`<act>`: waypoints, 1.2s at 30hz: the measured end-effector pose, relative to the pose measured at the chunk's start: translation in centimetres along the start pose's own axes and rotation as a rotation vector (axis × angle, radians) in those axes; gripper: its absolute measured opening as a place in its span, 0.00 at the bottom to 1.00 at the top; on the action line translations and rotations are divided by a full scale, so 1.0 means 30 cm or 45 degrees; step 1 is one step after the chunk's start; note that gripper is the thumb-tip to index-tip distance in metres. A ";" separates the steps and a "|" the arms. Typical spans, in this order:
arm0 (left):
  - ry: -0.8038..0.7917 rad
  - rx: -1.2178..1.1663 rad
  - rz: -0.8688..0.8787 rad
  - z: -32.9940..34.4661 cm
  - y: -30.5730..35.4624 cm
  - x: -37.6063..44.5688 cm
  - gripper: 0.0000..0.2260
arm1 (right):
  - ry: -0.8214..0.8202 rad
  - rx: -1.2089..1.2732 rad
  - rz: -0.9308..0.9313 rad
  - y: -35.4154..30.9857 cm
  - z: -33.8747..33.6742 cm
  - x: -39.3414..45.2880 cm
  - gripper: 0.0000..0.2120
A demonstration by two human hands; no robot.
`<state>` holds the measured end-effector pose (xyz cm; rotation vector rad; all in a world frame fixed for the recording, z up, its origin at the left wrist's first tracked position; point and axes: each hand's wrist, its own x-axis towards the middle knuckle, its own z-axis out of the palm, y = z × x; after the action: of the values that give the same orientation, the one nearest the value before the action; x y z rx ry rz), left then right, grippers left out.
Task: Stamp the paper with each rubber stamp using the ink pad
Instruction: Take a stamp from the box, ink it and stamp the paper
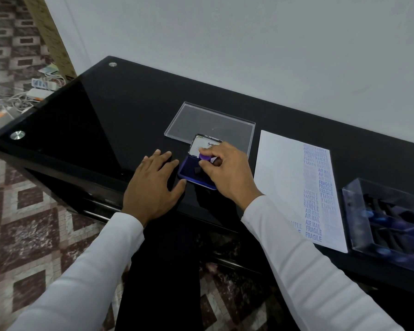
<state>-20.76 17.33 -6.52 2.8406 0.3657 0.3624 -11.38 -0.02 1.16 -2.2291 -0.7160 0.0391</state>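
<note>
A blue ink pad [189, 173] lies open on the black glass table [129, 111], its lid [202, 143] tipped up behind it. My right hand [227, 173] grips a rubber stamp with a purple handle [205, 157] and holds its dark base down on the pad. My left hand [153, 185] rests flat on the table just left of the pad, with the thumb touching the pad's front corner. To the right lies the white paper [282, 177], with blue prints such as SAMPLE, AIR MAIL and FRAGILE in columns along its right part.
A clear plastic lid [210, 123] lies flat behind the ink pad. At the table's right end stands a clear box [387, 216] with several stamps in it. A wall runs behind the table. Cables and chargers lie on the patterned floor at left.
</note>
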 end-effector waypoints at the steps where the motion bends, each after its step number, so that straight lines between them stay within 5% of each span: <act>1: 0.003 -0.008 0.003 -0.002 0.000 -0.001 0.27 | -0.010 -0.011 0.003 0.002 0.000 0.001 0.15; 36: 0.000 -0.022 0.006 -0.003 0.000 -0.003 0.30 | 0.012 -0.028 -0.015 0.009 -0.004 -0.007 0.16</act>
<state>-20.86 17.34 -6.47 2.8252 0.3543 0.3647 -11.39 -0.34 1.02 -2.2443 -0.7271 0.0150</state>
